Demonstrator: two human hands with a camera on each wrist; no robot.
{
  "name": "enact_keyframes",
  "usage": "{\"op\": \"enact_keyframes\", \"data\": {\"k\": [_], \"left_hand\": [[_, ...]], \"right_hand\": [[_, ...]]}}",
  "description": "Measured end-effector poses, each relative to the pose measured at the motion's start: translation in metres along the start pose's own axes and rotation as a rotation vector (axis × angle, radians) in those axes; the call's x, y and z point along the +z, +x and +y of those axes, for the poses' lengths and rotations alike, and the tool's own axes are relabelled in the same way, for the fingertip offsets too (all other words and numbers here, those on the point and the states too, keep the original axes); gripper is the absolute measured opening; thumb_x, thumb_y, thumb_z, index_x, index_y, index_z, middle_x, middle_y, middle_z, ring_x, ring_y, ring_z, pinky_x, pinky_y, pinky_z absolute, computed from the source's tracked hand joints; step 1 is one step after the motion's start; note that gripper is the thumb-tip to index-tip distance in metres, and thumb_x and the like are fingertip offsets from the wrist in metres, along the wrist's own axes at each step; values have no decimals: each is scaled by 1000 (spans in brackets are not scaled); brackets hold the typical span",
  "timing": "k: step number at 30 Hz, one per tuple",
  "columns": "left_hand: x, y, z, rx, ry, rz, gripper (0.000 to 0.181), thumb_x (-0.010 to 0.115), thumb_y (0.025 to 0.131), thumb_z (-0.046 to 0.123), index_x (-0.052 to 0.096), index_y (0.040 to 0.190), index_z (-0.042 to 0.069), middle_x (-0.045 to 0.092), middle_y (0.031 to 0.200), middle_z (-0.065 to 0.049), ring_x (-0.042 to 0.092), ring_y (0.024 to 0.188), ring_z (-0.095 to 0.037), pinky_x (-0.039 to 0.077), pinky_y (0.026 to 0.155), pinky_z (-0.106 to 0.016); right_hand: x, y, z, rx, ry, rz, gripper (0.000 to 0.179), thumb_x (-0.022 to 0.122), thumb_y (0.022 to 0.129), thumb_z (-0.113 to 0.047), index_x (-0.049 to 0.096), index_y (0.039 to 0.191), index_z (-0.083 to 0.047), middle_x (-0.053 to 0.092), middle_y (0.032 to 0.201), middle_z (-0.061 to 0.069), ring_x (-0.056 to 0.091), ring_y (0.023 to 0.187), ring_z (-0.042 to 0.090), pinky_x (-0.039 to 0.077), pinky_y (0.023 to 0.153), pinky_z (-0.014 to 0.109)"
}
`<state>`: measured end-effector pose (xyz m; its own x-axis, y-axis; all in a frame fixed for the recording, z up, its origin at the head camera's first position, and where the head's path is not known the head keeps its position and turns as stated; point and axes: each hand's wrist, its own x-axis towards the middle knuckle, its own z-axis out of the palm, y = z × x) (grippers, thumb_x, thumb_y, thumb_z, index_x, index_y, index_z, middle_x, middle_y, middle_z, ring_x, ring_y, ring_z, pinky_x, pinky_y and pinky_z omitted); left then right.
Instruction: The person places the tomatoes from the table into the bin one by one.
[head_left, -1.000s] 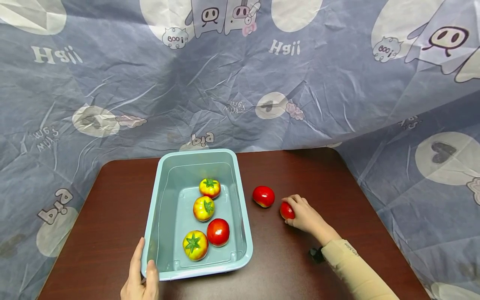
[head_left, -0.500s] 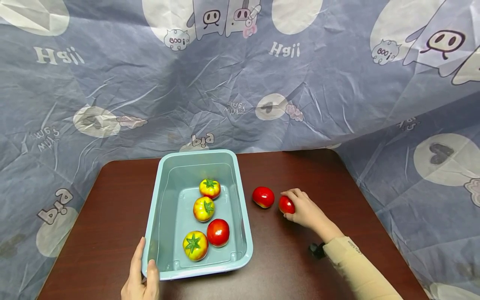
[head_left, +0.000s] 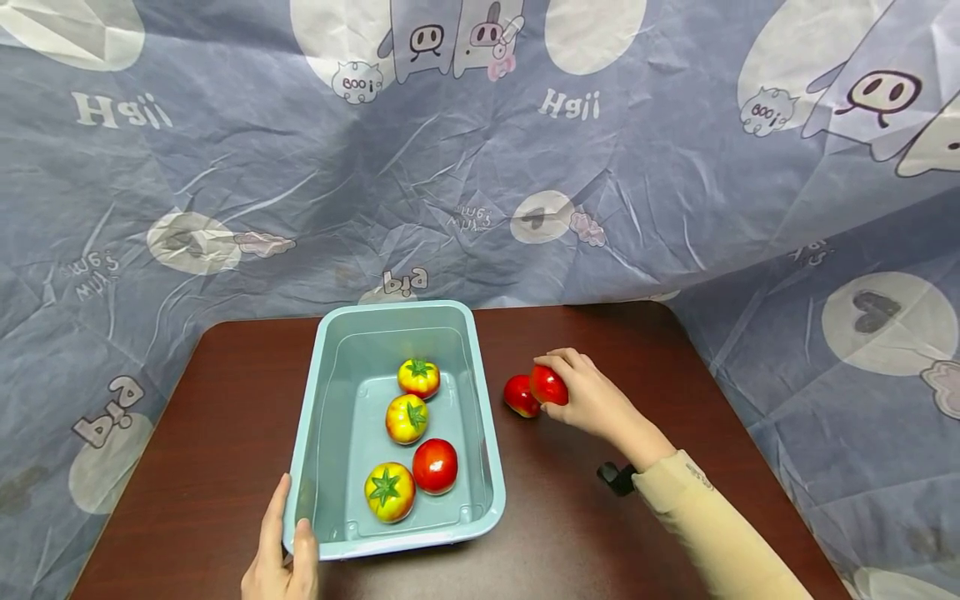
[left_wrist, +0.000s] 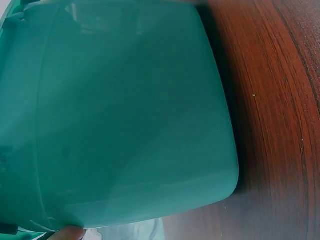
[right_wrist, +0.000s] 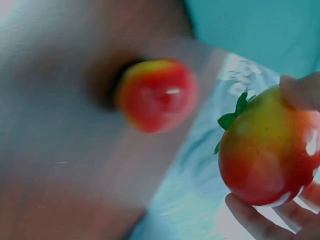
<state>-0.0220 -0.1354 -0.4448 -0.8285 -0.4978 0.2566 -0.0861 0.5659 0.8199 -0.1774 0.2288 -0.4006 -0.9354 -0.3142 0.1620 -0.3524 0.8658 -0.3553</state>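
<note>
My right hand [head_left: 592, 398] holds a red tomato [head_left: 549, 385] between thumb and fingers, raised above the table. In the right wrist view this tomato [right_wrist: 267, 150] shows a yellow-orange top and green leaves. Just left of it lies a second red tomato [head_left: 519, 397] on the table, partly covered by the held one in the head view. My left hand [head_left: 279, 557] grips the near left corner of a light blue plastic bin [head_left: 491, 454], thumb at the front side and a finger along the left side. The bin's outer wall [left_wrist: 130, 110] fills most of the left wrist view.
Inside the bin sit several tomatoes, among them a yellow one with a green star-shaped top [head_left: 390, 492] and a plain red one [head_left: 435, 467]. The dark brown table [head_left: 585, 533] ends at a printed grey-blue cloth [head_left: 420, 200]. A small black object [head_left: 617, 478] shows at the right cuff.
My right hand has lifted its tomato off the table and moved it left and up, toward the other red tomato. My left hand and the bin have stayed in place.
</note>
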Motion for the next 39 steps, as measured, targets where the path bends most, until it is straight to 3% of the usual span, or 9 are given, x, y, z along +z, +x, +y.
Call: {"op": "enact_keyframes", "data": {"k": [5, 9, 18, 21, 24, 26, 33, 39], "left_hand": [[0, 0, 0, 5, 3, 0, 55, 52, 95, 5, 47, 148, 19, 64, 119, -33, 66, 93, -51, 57, 54, -41], [0, 0, -1, 12, 5, 1, 55, 52, 94, 5, 47, 147, 18, 64, 118, -33, 66, 92, -51, 56, 53, -34], [1, -1, 0, 14, -4, 7, 55, 52, 94, 4, 48, 147, 18, 65, 118, -34, 66, 92, -51, 57, 54, -42], [1, -1, 0, 12, -2, 9, 55, 52, 94, 4, 48, 147, 19, 65, 117, -33, 66, 93, -49, 56, 53, -26], [1, -1, 1, 10, 2, 13, 55, 53, 94, 4, 48, 147, 19, 66, 117, -31, 66, 93, -47, 44, 54, -4], [1, -1, 1, 8, 3, 13, 55, 53, 94, 4, 48, 147, 19, 66, 117, -31, 65, 93, -46, 36, 56, 2], [0, -1, 1, 3, 0, 6, 55, 52, 94, 5, 48, 147, 19, 65, 119, -32, 65, 94, -48, 50, 54, -14], [1, 0, 1, 4, 3, 10, 54, 53, 94, 5, 48, 147, 19, 66, 118, -31, 65, 94, -46, 42, 55, -4]], "right_hand": [[-18, 12, -27, -56, 3, 31, 61, 79, 76, -16, 57, 133, -13, 53, 133, 10, 50, 119, 32, 56, 86, 47], [-27, 18, -44, -105, 3, 46, 58, 77, 78, -16, 58, 133, -13, 53, 134, 10, 50, 119, 32, 56, 86, 46], [-32, 25, -56, -150, -3, 43, 58, 77, 78, -16, 58, 132, -12, 54, 133, 9, 51, 120, 31, 56, 89, 44], [-32, 25, -58, -149, -1, 39, 58, 77, 78, -16, 58, 132, -12, 54, 133, 9, 50, 120, 31, 56, 89, 44], [-32, 26, -59, -140, 4, 30, 57, 77, 78, -15, 58, 132, -13, 54, 133, 8, 50, 121, 30, 56, 89, 44], [-32, 27, -61, -141, 9, 28, 57, 77, 78, -15, 58, 133, -13, 53, 133, 8, 50, 121, 30, 56, 89, 43], [-34, 29, -70, -180, 19, 35, 59, 78, 78, -17, 58, 133, -13, 53, 134, 7, 49, 122, 29, 55, 90, 41], [-34, 31, -77, -202, 26, 31, 58, 78, 79, -17, 58, 134, -14, 53, 134, 8, 50, 122, 28, 55, 90, 41]]}}
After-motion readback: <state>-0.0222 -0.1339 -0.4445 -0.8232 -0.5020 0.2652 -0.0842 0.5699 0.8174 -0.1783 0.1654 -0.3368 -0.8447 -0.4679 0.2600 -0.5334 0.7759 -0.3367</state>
